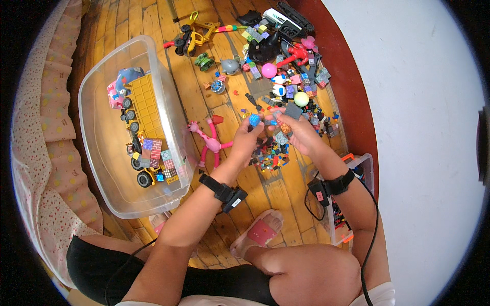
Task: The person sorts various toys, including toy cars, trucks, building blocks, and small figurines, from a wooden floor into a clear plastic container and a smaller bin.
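Note:
Between its thumb and fingers, my left hand (pixel 248 135) pinches a blue patterned toy block (pixel 254 120). Beside it, my right hand (pixel 300 132) holds a grey toy block (pixel 294 110) near the thumb; an orange patterned block (pixel 285 127) and a pale teal patterned block (pixel 281 138) show by its fingers, and whether they are held I cannot tell. Small mixed building bricks (pixel 273 157) lie in a pile under both hands. A pink giraffe toy (pixel 212 144) with bendy limbs lies on the floor left of my left hand.
At left stands a clear plastic bin (pixel 174 114) with a yellow toy dump truck (pixel 144 105) and blocks inside. A smaller clear box (pixel 367 168) holds bricks at right. Beyond my hands lie a pink ball (pixel 269 70), a yellow-green ball (pixel 301 99) and a toy excavator (pixel 195 38).

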A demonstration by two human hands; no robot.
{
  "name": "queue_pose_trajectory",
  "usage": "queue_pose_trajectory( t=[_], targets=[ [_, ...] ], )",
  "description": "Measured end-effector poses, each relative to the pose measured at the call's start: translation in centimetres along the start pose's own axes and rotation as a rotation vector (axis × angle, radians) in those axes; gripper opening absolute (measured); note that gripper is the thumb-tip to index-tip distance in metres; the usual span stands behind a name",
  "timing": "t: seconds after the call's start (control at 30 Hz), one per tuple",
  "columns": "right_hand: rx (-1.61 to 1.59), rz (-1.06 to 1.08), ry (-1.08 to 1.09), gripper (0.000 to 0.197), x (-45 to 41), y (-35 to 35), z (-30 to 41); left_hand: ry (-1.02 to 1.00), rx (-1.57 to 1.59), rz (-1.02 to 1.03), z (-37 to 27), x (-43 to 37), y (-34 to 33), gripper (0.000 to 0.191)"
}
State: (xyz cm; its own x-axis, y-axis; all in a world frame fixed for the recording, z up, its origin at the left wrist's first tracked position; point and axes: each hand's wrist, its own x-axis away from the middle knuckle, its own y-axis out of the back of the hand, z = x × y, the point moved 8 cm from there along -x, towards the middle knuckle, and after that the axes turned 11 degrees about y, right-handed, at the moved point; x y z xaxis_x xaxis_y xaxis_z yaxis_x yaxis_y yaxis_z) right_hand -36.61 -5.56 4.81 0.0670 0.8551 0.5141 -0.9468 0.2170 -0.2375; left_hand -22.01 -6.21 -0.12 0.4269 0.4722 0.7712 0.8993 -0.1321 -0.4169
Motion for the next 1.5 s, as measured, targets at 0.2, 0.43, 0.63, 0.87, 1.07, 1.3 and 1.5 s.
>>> queue_pose_trajectory(
  t=[0.2, 0.43, 0.63, 0.87, 1.07, 1.3, 1.5],
  targets=[
    [-0.13, 0.01, -0.053, 0.026, -0.9, 0.0, -0.7, -0.391, -0.236, -0.087, -1.3, -1.1, 0.9, 0.026],
    [-0.126, 0.005, -0.031, 0.029, -0.7, -0.2, -0.1, -0.185, 0.022, 0.029, -2.0, 0.5, 0.0, 0.034],
    [-0.303, 0.052, 0.162, 0.049, 0.1, -4.1, 1.8, 0.03, 0.473, 0.299, -1.6, 1.6, -2.2, 0.049],
    [0.111, 0.008, 0.394, 0.051, 2.0, -6.7, 5.2, -0.008, 0.717, 0.39, -2.3, 1.2, -2.9, 0.05],
    [0.076, -0.175, 0.462, 0.043, 2.3, -4.1, 9.0, 0.003, 0.879, 0.45, -4.0, 4.9, -3.9, 0.04],
    [-0.004, -0.16, 0.499, 0.042, -0.3, -5.0, 9.3, -0.175, 1.153, 0.404, -10.8, 15.1, 0.0, 0.043],
    [0.076, 0.045, 0.509, 0.042, -0.9, -11.0, 8.7, -0.704, 1.41, 0.249, -14.2, 20.7, 12.6, 0.05]
  ],
)
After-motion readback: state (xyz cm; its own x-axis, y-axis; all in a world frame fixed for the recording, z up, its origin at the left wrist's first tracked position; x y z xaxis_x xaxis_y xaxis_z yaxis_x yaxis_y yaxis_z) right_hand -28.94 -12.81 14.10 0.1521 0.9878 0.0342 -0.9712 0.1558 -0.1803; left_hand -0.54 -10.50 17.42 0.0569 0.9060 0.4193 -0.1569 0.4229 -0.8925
